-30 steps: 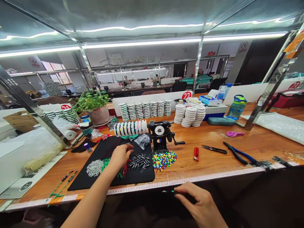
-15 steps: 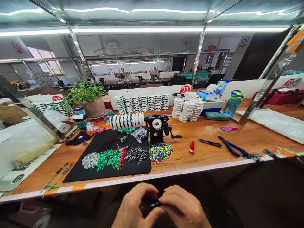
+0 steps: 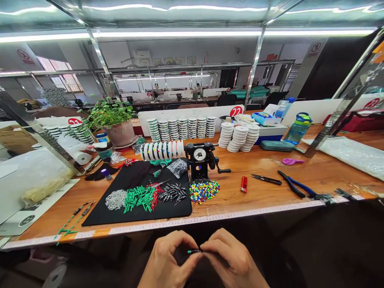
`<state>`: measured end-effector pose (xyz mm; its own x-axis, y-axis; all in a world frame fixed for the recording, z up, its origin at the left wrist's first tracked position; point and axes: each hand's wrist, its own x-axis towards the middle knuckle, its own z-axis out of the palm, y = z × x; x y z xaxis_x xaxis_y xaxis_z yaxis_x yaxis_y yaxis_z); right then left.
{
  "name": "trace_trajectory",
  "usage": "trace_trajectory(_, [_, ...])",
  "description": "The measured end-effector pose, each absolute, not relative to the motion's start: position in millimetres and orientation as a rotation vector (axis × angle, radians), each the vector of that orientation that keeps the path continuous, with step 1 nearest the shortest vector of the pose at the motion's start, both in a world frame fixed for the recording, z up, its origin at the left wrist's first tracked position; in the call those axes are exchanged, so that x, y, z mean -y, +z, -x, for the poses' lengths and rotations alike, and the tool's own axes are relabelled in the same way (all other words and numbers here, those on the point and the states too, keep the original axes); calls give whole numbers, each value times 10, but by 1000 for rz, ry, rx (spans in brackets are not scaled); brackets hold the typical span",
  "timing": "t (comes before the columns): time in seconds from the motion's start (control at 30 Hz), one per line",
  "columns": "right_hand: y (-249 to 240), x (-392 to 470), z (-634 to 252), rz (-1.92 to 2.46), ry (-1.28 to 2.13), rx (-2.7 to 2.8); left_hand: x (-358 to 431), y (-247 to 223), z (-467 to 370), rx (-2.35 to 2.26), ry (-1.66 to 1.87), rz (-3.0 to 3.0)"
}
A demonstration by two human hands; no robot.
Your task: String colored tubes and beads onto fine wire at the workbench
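We are holding a small dark piece with a green end [image 3: 193, 251] in front of the desk [image 3: 228, 208], with the left hand [image 3: 171, 260] and the right hand [image 3: 232, 258] nearly meeting around it. Both hands are pinching narrowly at the fingertips, and the fingers are hiding part of the piece, so we are not telling how its far end is joined.

We are judging this piece to be partway made, as both hands are working at it. At the desk's left, black-and-green strands [image 3: 73, 218] are lying near the edge, looking already put together. Plenty is seemingly remaining: on the black mat [image 3: 102, 218], silvery bits [image 3: 116, 199], green tubes [image 3: 139, 198], red pieces [image 3: 156, 196] and black pieces [image 3: 173, 193] are lying loose in adjoining heaps. Coloured beads [image 3: 205, 191] are spreading just beside the mat, in front of a cranked device [image 3: 200, 154] that is carrying a row of spools [image 3: 162, 150].

To the right, a red lighter [image 3: 244, 184], slim black snips [image 3: 266, 179] and blue-handled pliers [image 3: 292, 185] are lying apart from the heaps. Behind, stacked white spools [image 3: 238, 138] are standing. We are seeing nothing blocking the hands, though the device is standing between us and part of the desk's back.
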<state>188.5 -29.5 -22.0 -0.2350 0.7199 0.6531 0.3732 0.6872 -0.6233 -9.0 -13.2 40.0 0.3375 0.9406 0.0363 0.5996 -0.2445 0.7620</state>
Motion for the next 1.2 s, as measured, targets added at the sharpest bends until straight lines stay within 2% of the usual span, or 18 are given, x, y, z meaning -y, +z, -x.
trace_trajectory(0.23, [-166,329,-1846,901,441,1885,177,233,216,-1261,578,-2091])
trace_trajectory(0.57, [-308,441,-1735,936,289,1916,235,94,249,-1301,875,-2433])
trace_trajectory(0.73, [-277,430,-1736,974,289,1927,256,93,263,-1215,798,-2334])
trace_trajectory(0.93, [-282,444,-1720,1021,253,1897,223,102,239,-1000,1040,-2466])
trace_trajectory(1.2, [-402,497,-1731,1053,219,1866,236,106,225,-992,1040,-2620])
